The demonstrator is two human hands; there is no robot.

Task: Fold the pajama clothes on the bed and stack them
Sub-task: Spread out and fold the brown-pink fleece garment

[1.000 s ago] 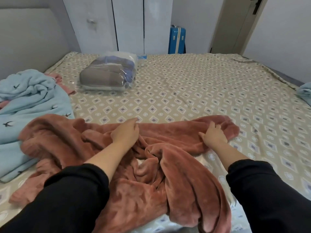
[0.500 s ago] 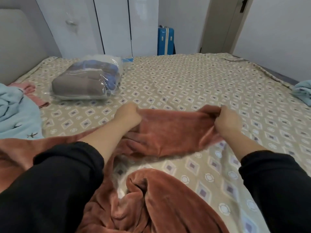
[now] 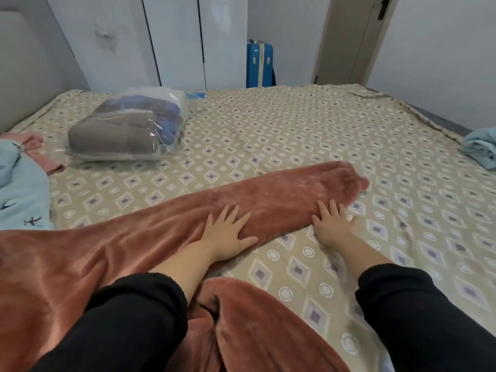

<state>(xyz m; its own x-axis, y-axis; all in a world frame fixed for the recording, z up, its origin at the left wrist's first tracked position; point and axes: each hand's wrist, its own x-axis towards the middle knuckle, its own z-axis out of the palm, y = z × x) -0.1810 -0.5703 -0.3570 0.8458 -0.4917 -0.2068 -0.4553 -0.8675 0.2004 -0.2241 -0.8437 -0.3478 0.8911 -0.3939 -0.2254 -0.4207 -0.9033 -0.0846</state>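
Rust fleece pajama piece (image 3: 268,200) lies w/ one leg stretched flat across the bed (image 3: 295,135), the rest bunched near the person. L hand (image 3: 228,232) & R hand (image 3: 332,224), fingers spread flat, press it, gripping nothing. No fold made yet; blue pajamas (image 3: 18,189) at left lie unfolded, no stack.

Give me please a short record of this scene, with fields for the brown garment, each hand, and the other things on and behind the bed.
garment: brown pajama, one leg laid straight across the bed, the rest bunched near the person
left hand: flat on the leg, fingers spread
right hand: fingers on the leg's near edge, palm on the bed
also on bed: clear bag of folded clothes; blue garment at left; pink cloth; blue cloth at right edge
behind bed: blue suitcase
folding: not yet done
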